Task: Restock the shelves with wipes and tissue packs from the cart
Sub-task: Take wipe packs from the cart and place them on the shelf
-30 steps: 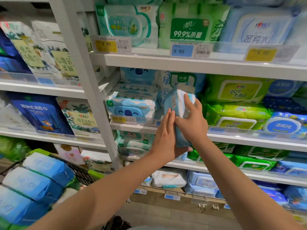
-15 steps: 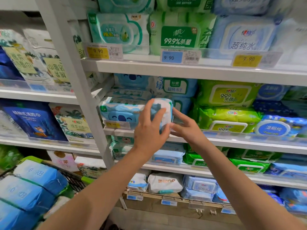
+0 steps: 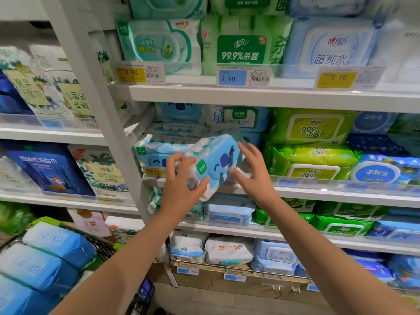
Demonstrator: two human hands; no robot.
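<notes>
The left hand [image 3: 179, 189] holds a koala wipes pack [image 3: 216, 160] in the middle of the frame. Its grip is closed round the left end of the pack, with the thumb under the front. The pack is tilted, with its right end higher. It hangs in the air just in front of the middle shelf [image 3: 318, 192] and is not on it yet.

The right hand [image 3: 256, 178] is just beside the right end of the pack. Its grip is wide, with the fingers spread out and holding nothing. I cannot tell if the fingertips touch the pack.

The pack looks like it belongs with the stack of koala packs [image 3: 156, 151] right behind it. To do this well, the right hand should take the free end so the soft pack does not sag. Then both hands should turn it flat, with the koala face to the front. It needs to go up over the clear front rail [image 3: 306, 181] and sit square on top of the stack. It should not bump the green packs [image 3: 311, 155] to the right.

More blue packs [image 3: 59, 244] wait in the cart [image 3: 100, 244] at the lower left of the frame, so there is plenty left to do.
</notes>
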